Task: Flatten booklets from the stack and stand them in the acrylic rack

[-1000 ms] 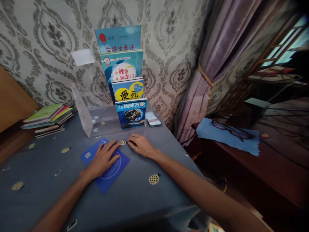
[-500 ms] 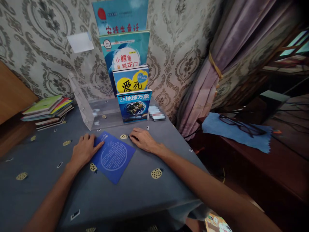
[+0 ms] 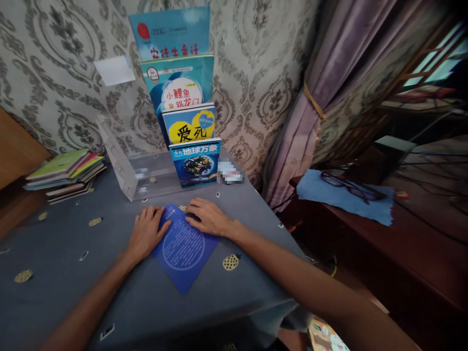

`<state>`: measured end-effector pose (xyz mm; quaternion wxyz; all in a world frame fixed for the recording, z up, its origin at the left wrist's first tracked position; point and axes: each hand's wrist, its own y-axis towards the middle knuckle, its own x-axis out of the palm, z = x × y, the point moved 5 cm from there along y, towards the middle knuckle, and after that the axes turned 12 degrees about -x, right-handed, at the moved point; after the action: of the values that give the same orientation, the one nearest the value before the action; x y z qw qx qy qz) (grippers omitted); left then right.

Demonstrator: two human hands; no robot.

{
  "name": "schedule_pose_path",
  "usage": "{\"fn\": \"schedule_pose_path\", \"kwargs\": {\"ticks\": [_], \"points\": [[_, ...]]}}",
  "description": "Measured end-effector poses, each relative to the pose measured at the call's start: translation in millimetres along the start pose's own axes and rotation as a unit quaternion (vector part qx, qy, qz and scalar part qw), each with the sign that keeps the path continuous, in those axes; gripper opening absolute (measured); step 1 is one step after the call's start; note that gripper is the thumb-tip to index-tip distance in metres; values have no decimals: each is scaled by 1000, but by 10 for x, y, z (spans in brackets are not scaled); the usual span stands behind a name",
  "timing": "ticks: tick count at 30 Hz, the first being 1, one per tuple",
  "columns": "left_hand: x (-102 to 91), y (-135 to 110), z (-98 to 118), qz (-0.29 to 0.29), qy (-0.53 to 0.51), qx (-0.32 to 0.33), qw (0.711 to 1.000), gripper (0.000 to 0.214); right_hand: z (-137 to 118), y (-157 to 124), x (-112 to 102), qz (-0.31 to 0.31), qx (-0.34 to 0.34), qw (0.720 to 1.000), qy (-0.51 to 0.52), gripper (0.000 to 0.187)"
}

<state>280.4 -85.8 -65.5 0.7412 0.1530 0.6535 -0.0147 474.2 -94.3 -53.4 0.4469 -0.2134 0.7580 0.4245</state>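
Note:
A thin blue book (image 3: 185,253) with a circle of pale print lies turned cornerwise on the cloth-covered table. My left hand (image 3: 148,231) grips its upper left edge, thumb on the cover. On the upper right edge is my right hand (image 3: 207,218), its thumb over the cover and its fingers bent beyond the edge. Behind them stands a clear stepped rack (image 3: 126,183). Its right side bears a book with a globe (image 3: 197,165), a yellow-and-blue book (image 3: 190,127), a teal book (image 3: 181,80) and a tall blue book (image 3: 171,34).
A stack of books (image 3: 68,173) lies at the left, by a wooden panel (image 3: 22,146). A blurred-out small item (image 3: 230,173) lies right of the rack. Farther right, glasses (image 3: 351,185) rest on a blue cloth (image 3: 314,190) on a dark red surface. A tied curtain (image 3: 292,131) hangs between.
The blue book has shifted right and turned a little, along with my left hand. My right hand has moved from the bare tablecloth onto the book's edge. The view has shifted slightly.

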Motion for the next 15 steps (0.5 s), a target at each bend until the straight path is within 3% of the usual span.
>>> {"fn": "schedule_pose_path", "kwargs": {"ticks": [15], "points": [[261, 202, 403, -46, -56, 156, 985, 54, -33, -13, 39, 11, -19, 1000, -21, 19]]}}
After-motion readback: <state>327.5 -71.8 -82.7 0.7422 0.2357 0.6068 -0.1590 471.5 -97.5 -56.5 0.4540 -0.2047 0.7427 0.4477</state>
